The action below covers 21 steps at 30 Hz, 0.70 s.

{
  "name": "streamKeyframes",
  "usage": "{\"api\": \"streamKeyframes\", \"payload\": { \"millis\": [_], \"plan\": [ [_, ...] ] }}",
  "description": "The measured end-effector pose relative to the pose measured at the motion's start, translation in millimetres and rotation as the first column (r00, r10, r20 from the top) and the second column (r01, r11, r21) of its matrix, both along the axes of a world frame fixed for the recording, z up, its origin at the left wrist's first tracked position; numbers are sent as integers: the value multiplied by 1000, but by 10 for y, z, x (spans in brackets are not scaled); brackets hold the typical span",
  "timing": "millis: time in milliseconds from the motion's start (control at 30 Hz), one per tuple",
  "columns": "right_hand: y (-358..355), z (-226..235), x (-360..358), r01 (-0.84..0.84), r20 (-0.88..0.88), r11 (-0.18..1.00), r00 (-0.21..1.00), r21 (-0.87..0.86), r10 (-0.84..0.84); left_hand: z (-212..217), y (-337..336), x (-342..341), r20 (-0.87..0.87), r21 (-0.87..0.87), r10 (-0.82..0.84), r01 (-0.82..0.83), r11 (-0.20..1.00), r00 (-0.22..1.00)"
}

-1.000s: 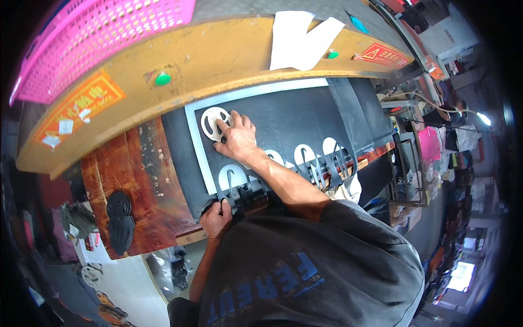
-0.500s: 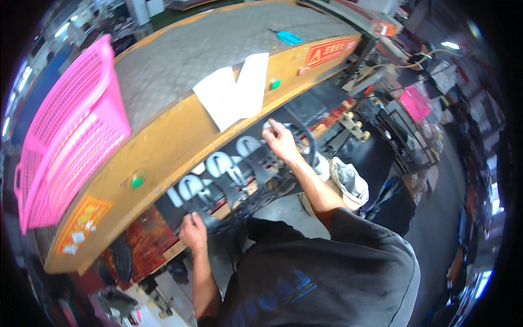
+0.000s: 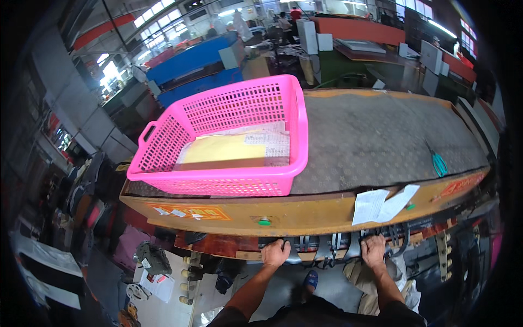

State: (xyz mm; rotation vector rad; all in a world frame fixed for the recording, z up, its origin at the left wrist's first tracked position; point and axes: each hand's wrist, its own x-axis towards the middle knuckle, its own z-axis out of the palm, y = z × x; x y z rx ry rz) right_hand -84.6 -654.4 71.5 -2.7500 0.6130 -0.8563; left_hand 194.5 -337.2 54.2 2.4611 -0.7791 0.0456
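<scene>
Below the front edge of a long yellow-brown machine beam [image 3: 321, 218], both my hands reach into a row of dark curved pieces [image 3: 324, 249] with shiny light strips. My left hand [image 3: 276, 253] is at the left end of the row, fingers curled and closed; whatever they grip is hidden. Toward the right end, my right hand [image 3: 373, 250] has its fingers bent down over the edge of a dark piece, and I cannot make out what is inside them. The pieces lie on a narrow ledge under the beam, partly covered by it.
A pink plastic basket [image 3: 218, 174] holding a yellow sheet [image 3: 223, 150] and papers stands on the beam's grey top. Teal-handled scissors [image 3: 439, 164] lie at its right. Paper sheets [image 3: 376, 207] hang over the front near a green button [image 3: 264, 222]. A pale bag [image 3: 365, 275] stands below right.
The view has turned and lifted, so the basket's inside now shows. My left hand stays at the row's left end; my right hand is still toward its right end.
</scene>
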Motion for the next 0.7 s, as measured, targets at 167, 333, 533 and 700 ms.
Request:
{"api": "streamKeyframes", "payload": {
  "millis": [167, 333, 533, 700],
  "plan": [
    [9, -125, 20, 102, -29, 994, 994, 25, -101, 40, 24, -27, 12, -14, 3, -2, 1000, 1000],
    [126, -182, -4, 118, -1, 987, 993, 106, -119, -67, 66, -65, 33, -33, 50, -48, 998, 998],
    [452, -40, -441, 120, -132, 978, 986, 171, -98, -150, 460, -523, -56, -212, 19, -31, 977, 998],
    [1153, 468, -483, 105, -6, 967, 994, 234, -106, 156, 806, -1092, -117, -378, -4, -40, 925, 993]
  ]
}}
